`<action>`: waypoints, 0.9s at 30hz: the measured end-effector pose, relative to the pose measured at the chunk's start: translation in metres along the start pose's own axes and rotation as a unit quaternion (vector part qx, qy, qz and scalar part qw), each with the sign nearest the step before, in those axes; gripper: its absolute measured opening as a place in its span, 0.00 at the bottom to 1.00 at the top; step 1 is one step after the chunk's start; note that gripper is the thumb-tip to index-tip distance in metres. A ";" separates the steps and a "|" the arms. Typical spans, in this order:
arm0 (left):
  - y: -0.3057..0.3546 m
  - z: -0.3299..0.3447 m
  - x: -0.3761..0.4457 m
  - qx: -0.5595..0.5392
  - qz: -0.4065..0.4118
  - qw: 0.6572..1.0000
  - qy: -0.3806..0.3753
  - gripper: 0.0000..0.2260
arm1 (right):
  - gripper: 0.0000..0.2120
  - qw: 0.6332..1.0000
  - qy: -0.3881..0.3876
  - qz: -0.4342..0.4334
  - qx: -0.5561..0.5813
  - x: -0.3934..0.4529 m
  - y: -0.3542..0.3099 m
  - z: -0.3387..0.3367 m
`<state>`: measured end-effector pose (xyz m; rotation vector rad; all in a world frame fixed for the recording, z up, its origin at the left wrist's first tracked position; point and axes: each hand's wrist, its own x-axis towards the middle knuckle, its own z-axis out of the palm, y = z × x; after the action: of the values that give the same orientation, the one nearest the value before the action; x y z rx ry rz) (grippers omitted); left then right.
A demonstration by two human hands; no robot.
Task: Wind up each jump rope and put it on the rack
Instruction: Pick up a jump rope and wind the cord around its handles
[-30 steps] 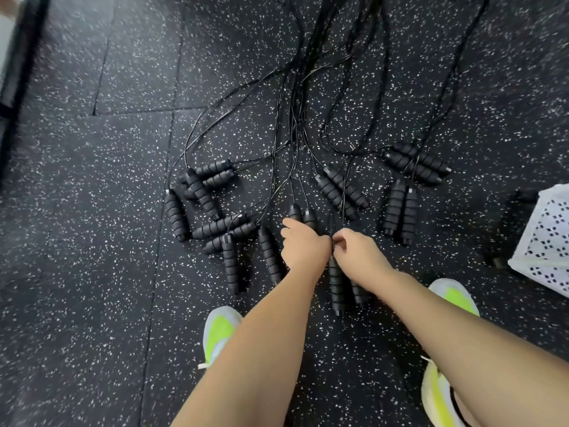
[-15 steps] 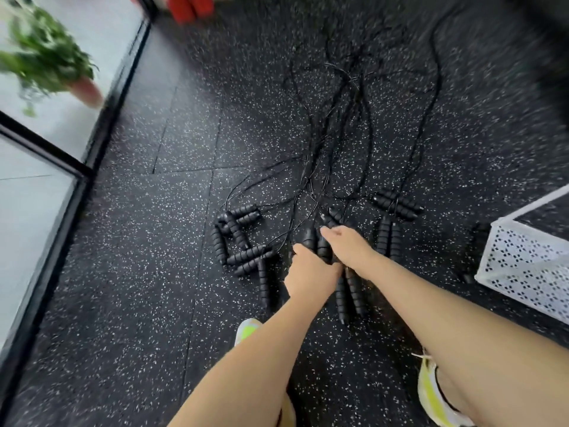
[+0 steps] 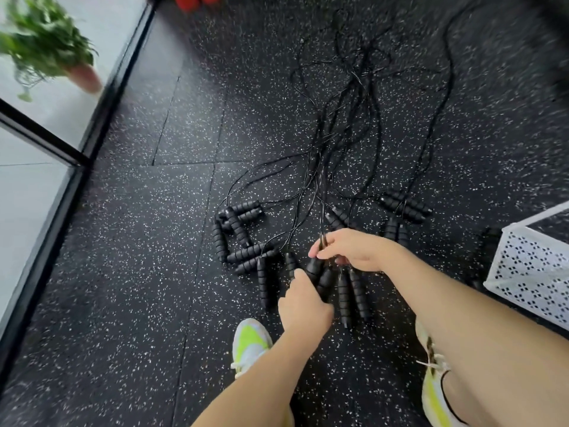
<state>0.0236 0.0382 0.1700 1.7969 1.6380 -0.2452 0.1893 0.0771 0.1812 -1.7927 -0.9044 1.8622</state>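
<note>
left hand [image 3: 303, 306] holding handles [image 3: 318, 274], right hand [image 3: 354, 251] seemingly pinching cord [image 3: 321, 217]

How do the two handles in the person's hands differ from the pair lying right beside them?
The held handles are lifted and tilted, gripped by the left hand, with the right hand pinching their cords. The floor pair lies flat, untouched. Both pairs are black, ribbed and set side by side.

floor [image 3: 123, 303]: black speckled rubber tiles | potted plant [image 3: 46, 53]: far left, behind glass | red object [image 3: 197, 0]: far edge | shoes [image 3: 250, 343]: yellow-white, near
</note>
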 end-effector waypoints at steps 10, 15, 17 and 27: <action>-0.015 -0.004 0.011 0.057 0.019 0.998 -0.002 0.20 | 0.05 0.922 0.285 -0.070 0.252 0.013 -0.007 -0.005; -0.011 -0.028 0.020 0.167 0.151 0.969 0.104 0.22 | 0.12 0.961 0.265 0.016 -0.073 0.004 0.004 -0.016; -0.011 -0.039 0.028 0.222 0.281 0.928 0.103 0.24 | 0.08 0.973 0.181 0.038 -0.139 -0.006 0.001 -0.018; 0.009 -0.062 0.068 0.342 0.497 0.796 -0.038 0.29 | 0.09 0.941 0.069 -0.054 -0.328 -0.028 0.018 -0.029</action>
<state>0.0264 0.1301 0.1818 2.8760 0.3320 -0.4327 0.2235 0.0502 0.1904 -2.1419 -1.6696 1.4296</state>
